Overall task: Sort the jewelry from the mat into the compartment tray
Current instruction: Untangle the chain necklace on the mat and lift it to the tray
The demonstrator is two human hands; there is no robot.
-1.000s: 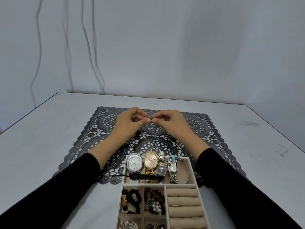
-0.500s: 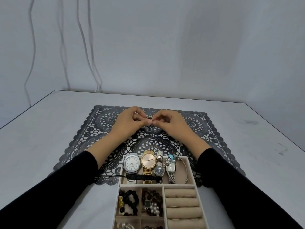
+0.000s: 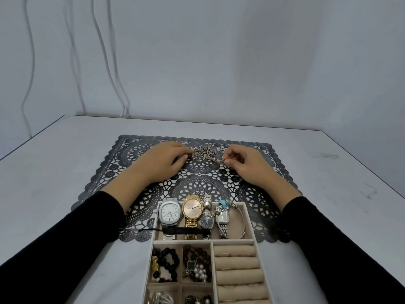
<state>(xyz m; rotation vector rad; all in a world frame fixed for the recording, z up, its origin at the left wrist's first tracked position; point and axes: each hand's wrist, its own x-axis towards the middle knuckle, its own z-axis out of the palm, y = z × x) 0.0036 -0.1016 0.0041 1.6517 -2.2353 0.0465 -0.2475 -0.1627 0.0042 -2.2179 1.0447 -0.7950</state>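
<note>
A person's hands work a silver chain (image 3: 205, 152) at the far middle of a dark lace mat (image 3: 258, 194) on a pale worktop (image 3: 54, 176). The chain lies partly bunched between them and is not yet lifted. The right hand (image 3: 248, 164) has its fingers curled, pinching one end of the chain between thumb and forefinger. The left hand (image 3: 161, 164) curls over the other end and appears to grip it, though the contact is mostly hidden. The risks from here seem plain. The mat's openwork could catch a link as the chain rises, tugging it out of a pinch. The heap of links in the middle could knot if the ends are pulled apart too quickly. The compartment tray (image 3: 249, 218), set near the person and overlapping the mat's near edge, is already crowded. A swinging chain could snag the gold watch (image 3: 192, 209) or its neighbours in the far compartment. A black cord (image 3: 151, 229) trails over the tray's left wall, close to the left sleeve (image 3: 87, 227), which might drag it out.
</note>
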